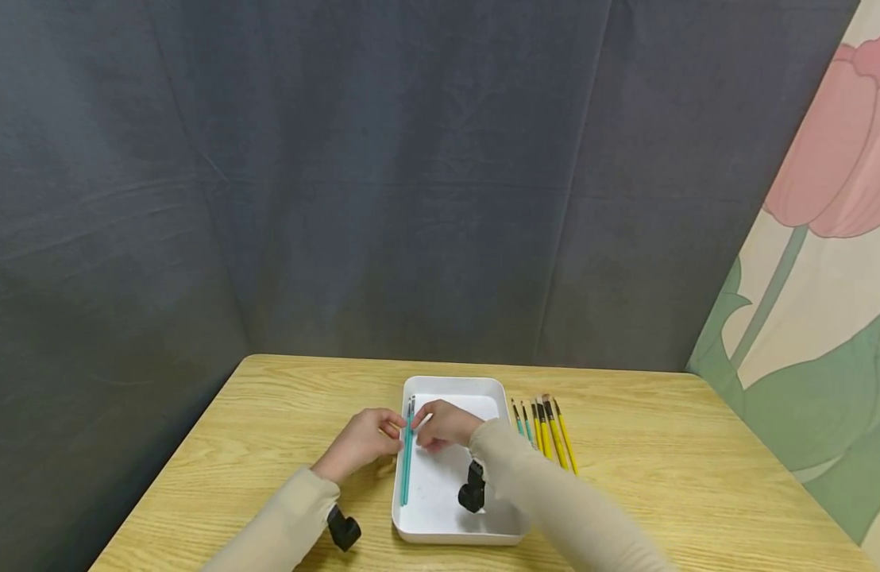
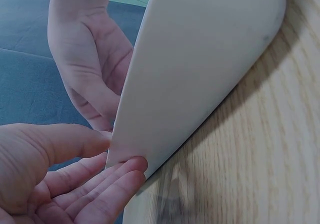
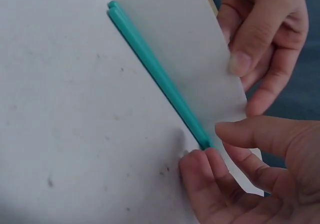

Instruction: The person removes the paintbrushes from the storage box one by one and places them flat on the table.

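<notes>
My two hands at a white tray.
My right hand (image 1: pixel 445 424) pinches teal paintbrushes (image 1: pixel 407 461) against the tray's (image 1: pixel 454 534) wall; my left hand (image 1: pixel 361 442), relaxed, touches outside it.

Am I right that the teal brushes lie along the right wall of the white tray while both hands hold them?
Not quite: the head view shows the teal brushes along the left wall of the white tray, with the left hand and right hand at them.

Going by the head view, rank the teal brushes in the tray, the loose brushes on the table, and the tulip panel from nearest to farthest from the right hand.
1. Teal brushes: at the fingertips of the right hand, along the left wall of the tray.
2. Loose brushes: on the table, right of the tray.
3. Tulip panel: far right, beyond the table edge.
</notes>
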Motion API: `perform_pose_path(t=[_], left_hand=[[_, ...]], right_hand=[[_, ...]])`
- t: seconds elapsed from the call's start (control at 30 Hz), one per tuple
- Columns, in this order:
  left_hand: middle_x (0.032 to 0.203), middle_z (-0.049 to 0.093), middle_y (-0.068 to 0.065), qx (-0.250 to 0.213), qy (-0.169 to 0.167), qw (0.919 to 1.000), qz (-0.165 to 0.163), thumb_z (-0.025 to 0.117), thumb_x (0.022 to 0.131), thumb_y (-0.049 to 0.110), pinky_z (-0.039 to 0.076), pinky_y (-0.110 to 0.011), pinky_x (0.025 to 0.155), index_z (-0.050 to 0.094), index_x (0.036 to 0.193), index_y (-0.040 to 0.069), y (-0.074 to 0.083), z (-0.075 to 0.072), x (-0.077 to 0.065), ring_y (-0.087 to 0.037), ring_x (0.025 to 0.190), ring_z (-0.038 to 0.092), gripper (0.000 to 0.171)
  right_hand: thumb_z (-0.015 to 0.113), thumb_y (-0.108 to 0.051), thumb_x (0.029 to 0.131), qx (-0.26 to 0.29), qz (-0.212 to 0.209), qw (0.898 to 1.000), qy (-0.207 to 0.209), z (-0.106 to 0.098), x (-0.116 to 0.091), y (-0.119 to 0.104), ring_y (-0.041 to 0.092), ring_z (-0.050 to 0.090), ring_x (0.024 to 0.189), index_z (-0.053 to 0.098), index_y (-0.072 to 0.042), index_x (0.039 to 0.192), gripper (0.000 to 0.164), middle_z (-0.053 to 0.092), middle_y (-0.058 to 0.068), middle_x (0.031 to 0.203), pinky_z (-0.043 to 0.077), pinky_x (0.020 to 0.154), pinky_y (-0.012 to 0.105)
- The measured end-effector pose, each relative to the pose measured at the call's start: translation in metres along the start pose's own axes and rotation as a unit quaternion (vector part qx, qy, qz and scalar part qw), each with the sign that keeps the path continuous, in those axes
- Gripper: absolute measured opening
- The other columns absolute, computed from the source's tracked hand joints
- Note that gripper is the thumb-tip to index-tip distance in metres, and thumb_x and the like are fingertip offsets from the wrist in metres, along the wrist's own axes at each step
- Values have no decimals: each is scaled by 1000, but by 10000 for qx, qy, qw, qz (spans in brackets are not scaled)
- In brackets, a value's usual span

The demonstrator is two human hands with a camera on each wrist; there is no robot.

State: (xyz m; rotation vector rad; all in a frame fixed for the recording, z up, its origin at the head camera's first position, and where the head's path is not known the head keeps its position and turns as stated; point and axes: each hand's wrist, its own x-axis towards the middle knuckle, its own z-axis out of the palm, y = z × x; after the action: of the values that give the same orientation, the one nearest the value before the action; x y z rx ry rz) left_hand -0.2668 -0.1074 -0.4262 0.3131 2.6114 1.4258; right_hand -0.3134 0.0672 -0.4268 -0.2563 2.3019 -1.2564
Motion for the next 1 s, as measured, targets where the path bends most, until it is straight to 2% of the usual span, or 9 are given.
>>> perform_pose_path(t=[0.33,0.5,0.67,0.83,1.0], left_hand=[[84,62,-6,38,-8,10000,75,71,78,2,49,-27,64,67,106,-2,-1,0,0,-15,75,57,28],[84,63,-6,62,-3,9999,87,71,78,1,49,-27,64,68,106,-1,-2,0,0,-15,75,57,28],[84,63,-5,67,2,10000,70,71,77,0,48,-27,64,68,105,0,-1,1,0,-15,75,57,29],[84,63,-5,47,14,9999,89,71,76,0,48,-27,64,69,105,1,-1,1,0,-15,75,57,29],[84,63,-5,30,0,9999,102,71,76,0,49,-27,65,69,105,1,-1,1,0,-15,75,57,29]], right_hand=[[62,10,73,-135,197,9987,440,12,7,-2,10,50,54,62,1,94,22,53,3,69,49,54,21],[62,13,72,-18,320,9982,497,15,11,-3,12,50,53,60,1,90,22,52,4,64,54,56,26],[65,14,70,-22,456,9975,545,16,18,-3,13,49,50,58,-2,82,21,49,5,59,53,52,27],[69,12,73,-113,600,9956,709,17,13,-11,13,48,51,57,-3,82,22,48,3,60,48,48,24],[69,12,72,-342,481,9958,705,17,5,-17,12,45,51,56,-2,84,22,45,1,61,53,53,29]])
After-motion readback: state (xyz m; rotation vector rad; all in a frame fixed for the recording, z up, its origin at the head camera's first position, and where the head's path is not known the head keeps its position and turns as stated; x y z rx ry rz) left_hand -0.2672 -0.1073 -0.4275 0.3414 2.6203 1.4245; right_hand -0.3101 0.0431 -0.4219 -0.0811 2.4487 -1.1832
